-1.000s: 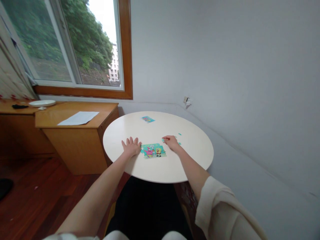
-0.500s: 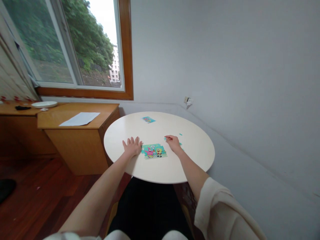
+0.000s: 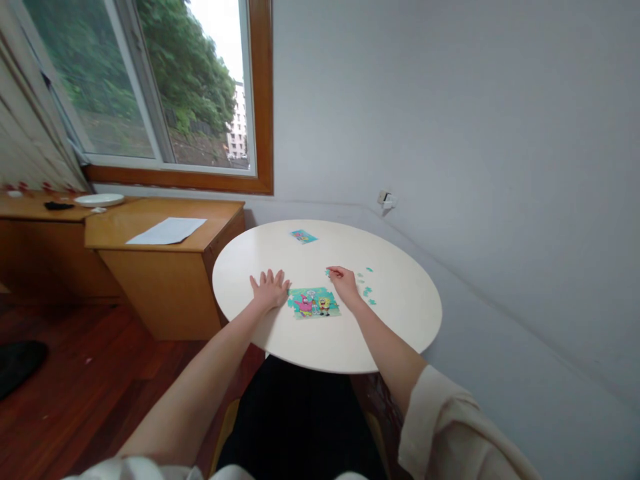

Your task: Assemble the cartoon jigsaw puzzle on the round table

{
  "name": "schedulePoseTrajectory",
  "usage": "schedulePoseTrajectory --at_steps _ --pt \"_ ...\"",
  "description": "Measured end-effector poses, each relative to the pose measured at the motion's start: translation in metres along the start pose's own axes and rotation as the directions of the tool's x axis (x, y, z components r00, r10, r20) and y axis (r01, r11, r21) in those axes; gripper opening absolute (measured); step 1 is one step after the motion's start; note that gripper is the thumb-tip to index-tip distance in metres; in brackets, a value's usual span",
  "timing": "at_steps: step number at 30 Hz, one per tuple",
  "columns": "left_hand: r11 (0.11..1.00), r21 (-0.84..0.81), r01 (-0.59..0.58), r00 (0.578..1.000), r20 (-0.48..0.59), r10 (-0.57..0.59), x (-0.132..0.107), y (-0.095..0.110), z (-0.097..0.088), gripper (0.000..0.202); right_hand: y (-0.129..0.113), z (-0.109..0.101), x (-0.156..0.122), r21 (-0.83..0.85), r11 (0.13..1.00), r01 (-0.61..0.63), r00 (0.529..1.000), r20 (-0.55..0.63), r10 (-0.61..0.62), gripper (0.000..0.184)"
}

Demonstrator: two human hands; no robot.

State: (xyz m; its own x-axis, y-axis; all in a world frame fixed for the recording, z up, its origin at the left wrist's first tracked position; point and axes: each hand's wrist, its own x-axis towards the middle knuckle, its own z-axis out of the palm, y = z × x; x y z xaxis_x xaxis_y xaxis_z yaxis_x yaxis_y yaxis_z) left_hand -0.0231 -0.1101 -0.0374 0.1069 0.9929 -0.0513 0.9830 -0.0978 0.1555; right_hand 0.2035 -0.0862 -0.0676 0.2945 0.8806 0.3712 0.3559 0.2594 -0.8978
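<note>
A partly built cartoon jigsaw puzzle (image 3: 313, 303) lies on a round white table (image 3: 400, 313). My left hand (image 3: 269, 289) rests flat on the table just left of the puzzle, fingers stretched out. My right hand (image 3: 345, 281) sits at the puzzle's upper right corner, fingers pinched on a small teal puzzle piece (image 3: 329, 272). Several loose teal pieces (image 3: 367, 291) lie on the table to the right of that hand.
A small picture card (image 3: 303, 236) lies at the table's far side. A wooden cabinet (image 3: 165, 280) with a sheet of paper (image 3: 167, 231) stands to the left, under a window. A white plate (image 3: 99, 199) sits on a further counter. The grey wall runs close behind the table.
My right hand has shifted slightly up and its fingers have pinched a teal piece. My left hand has stayed flat. The camera has turned a little, moving everything rightward.
</note>
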Motion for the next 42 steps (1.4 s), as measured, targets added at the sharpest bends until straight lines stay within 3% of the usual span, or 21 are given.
schedulePoseTrajectory --at_steps 8,19,28,35,39,42 --pt "0.999 -0.006 -0.051 0.998 -0.026 0.051 0.006 0.003 0.0 0.063 -0.001 0.024 -0.006 -0.007 0.999 -0.042 0.986 -0.164 0.04 0.027" --pt "0.997 -0.008 -0.078 0.997 -0.024 0.078 0.043 0.025 0.001 0.062 0.013 0.014 0.027 -0.048 0.999 -0.02 0.974 -0.225 0.008 0.024" --pt "0.996 -0.042 -0.075 0.996 -0.047 0.073 0.086 0.039 0.007 0.061 0.028 0.012 0.059 0.093 0.993 -0.075 0.955 -0.279 0.099 0.025" --pt "0.965 -0.213 -0.153 0.97 -0.219 0.105 0.132 0.046 0.005 0.05 0.04 0.005 0.082 0.143 0.986 -0.08 0.968 -0.227 0.111 0.029" --pt "0.938 -0.299 -0.177 0.962 -0.255 0.1 0.157 0.046 0.005 0.045 0.044 0.001 0.085 0.149 0.98 -0.13 0.985 -0.092 0.144 0.033" --pt "0.929 -0.303 -0.211 0.953 -0.276 0.126 0.164 0.043 0.008 0.037 0.044 -0.006 0.085 0.151 0.972 -0.18 0.983 -0.007 0.183 0.034"
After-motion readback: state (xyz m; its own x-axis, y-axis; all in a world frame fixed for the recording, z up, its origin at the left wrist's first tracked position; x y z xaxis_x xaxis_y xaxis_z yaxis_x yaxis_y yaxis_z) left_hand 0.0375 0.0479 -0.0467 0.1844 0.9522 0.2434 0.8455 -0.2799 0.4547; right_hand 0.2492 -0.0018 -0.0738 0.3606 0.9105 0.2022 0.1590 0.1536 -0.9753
